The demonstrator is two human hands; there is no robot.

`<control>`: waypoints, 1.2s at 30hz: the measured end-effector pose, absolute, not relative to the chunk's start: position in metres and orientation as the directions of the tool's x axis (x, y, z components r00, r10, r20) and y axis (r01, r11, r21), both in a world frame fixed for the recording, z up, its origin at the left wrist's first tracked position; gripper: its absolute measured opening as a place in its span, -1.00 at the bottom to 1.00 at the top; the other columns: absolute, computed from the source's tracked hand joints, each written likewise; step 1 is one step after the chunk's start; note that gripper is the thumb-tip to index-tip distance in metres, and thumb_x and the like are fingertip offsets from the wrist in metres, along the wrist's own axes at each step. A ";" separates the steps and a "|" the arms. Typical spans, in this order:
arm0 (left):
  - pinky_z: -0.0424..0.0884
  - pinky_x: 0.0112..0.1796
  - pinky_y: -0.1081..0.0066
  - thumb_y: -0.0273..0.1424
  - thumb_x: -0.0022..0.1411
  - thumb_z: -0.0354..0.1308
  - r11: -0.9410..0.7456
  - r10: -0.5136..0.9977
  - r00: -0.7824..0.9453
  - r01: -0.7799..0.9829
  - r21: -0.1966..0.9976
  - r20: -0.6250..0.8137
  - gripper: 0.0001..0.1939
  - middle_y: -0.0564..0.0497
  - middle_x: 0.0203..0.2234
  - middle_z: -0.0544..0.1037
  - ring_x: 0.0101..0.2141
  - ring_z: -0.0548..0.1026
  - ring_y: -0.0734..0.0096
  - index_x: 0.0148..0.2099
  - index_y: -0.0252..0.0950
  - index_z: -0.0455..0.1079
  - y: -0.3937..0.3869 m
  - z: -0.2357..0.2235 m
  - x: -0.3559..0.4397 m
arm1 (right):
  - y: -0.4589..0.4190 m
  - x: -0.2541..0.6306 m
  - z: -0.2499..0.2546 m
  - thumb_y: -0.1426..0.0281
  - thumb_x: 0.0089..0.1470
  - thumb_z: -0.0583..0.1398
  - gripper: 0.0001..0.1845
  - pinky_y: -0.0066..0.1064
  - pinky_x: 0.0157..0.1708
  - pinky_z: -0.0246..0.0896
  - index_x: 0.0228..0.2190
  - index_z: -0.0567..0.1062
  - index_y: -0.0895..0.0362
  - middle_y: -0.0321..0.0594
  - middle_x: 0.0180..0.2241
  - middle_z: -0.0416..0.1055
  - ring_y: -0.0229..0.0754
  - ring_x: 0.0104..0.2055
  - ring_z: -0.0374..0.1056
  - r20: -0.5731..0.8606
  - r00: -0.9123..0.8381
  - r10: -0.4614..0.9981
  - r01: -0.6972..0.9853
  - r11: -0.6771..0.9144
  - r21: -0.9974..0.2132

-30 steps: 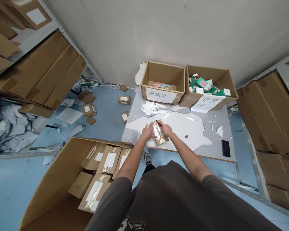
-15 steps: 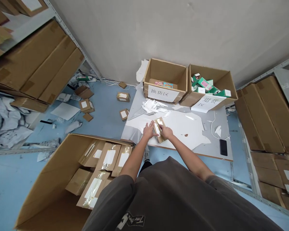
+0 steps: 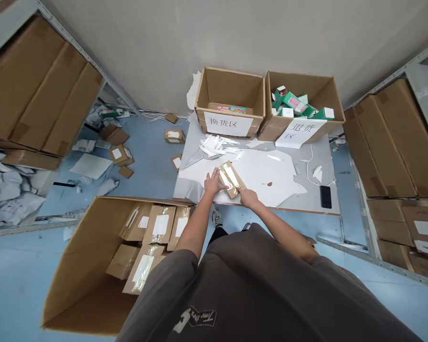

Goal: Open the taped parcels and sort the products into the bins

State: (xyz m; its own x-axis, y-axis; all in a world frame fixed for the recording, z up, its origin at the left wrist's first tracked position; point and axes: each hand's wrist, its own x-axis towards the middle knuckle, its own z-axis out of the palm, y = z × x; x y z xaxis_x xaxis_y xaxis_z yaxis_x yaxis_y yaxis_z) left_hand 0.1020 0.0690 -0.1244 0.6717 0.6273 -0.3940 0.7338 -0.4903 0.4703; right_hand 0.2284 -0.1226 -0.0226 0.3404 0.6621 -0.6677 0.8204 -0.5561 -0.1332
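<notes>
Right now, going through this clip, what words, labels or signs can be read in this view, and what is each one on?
"换货区": white sign on the left cardboard box.
"退货区": paper sign on the right cardboard box.
"Time", then unclear script: dark T-shirt.
White labels on the parcels in the open carton: no text legible.

Probably a packing stockroom: metal shelving [image 3: 89,59], stacked cartons [image 3: 28,85], taped parcels [image 3: 230,179]

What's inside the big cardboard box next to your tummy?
Brown parcels with white labels and shiny tape are packed in the big cardboard box. Your shirt covers its right side, and anything beneath the parcels is hidden.
</notes>
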 end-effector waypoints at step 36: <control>0.33 0.11 0.08 -0.15 0.00 0.57 -0.951 0.105 0.940 0.190 0.244 -0.324 -0.36 -0.26 0.08 0.49 0.15 0.38 -0.15 0.09 -0.27 0.51 0.020 -0.091 0.160 | -0.233 0.270 -0.105 0.08 0.23 0.24 -0.64 -0.43 -0.50 0.33 -0.10 0.30 -0.01 -0.43 -0.41 0.52 -0.21 -0.54 0.47 -0.612 0.457 0.646 -0.348 -0.503 -0.791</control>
